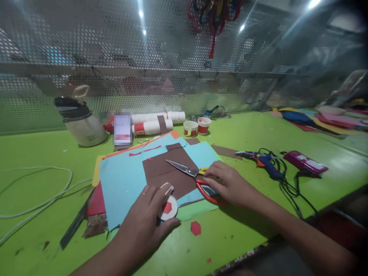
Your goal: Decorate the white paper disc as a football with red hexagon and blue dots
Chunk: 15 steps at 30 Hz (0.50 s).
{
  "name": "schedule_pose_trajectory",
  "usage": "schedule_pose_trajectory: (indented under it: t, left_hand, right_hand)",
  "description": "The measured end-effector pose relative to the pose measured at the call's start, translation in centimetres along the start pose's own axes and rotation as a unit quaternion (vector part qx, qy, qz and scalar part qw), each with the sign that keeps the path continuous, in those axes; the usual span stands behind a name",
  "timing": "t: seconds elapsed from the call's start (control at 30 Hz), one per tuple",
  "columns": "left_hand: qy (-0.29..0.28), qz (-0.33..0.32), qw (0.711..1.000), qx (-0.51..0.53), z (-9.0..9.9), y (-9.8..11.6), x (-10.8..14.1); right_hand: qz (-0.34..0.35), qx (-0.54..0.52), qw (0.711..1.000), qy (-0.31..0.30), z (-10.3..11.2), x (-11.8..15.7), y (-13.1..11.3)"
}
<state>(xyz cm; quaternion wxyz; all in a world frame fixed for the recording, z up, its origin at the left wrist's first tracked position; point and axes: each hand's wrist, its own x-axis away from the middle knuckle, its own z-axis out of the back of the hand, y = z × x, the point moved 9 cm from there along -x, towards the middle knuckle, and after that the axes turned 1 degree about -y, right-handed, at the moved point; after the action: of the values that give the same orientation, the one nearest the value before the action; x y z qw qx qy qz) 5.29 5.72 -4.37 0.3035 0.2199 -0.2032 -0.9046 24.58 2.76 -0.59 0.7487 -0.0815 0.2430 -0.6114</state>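
My left hand (146, 214) is curled around a small white paper cup (171, 210), whose round end carries a red hexagon and faces me. My right hand (225, 182) has its fingers on the handles of the scissors (188, 171), one loop yellow and one red. The blades are closed and point left over a brown sheet (163, 184). Beneath that sheet lies light blue paper (120, 184). A loose red paper hexagon (196, 228) rests on the green table between my hands and the front edge.
A glue gun (264, 161) and purple box (305, 163) with black cords lie right. Two paper cups (190, 128), white rolls (155, 127) and a phone (122, 129) stand or lie behind the paper. Left are a water bottle (84, 124) and white cable (70, 178). Colored sheets (316, 119) lie far right.
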Motion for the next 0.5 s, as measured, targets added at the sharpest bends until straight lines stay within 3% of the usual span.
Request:
schedule_pose_trajectory:
  t: [0.17, 0.3, 0.5]
  left_hand:
    - [0.021, 0.108, 0.992, 0.057, 2.0, -1.8, 0.2]
    - [0.040, 0.153, 0.986, 0.057, 4.1, -2.8, -0.3]
    - [0.112, 0.210, 0.969, 0.067, 7.5, -6.2, -1.0]
  right_hand:
    - [0.021, 0.048, 0.999, -0.007, -0.2, 0.6, -0.3]
    - [0.033, 0.034, 0.999, -0.006, -0.5, -0.8, -2.2]
    - [0.038, 0.002, 0.998, -0.047, -1.7, -2.0, -3.6]
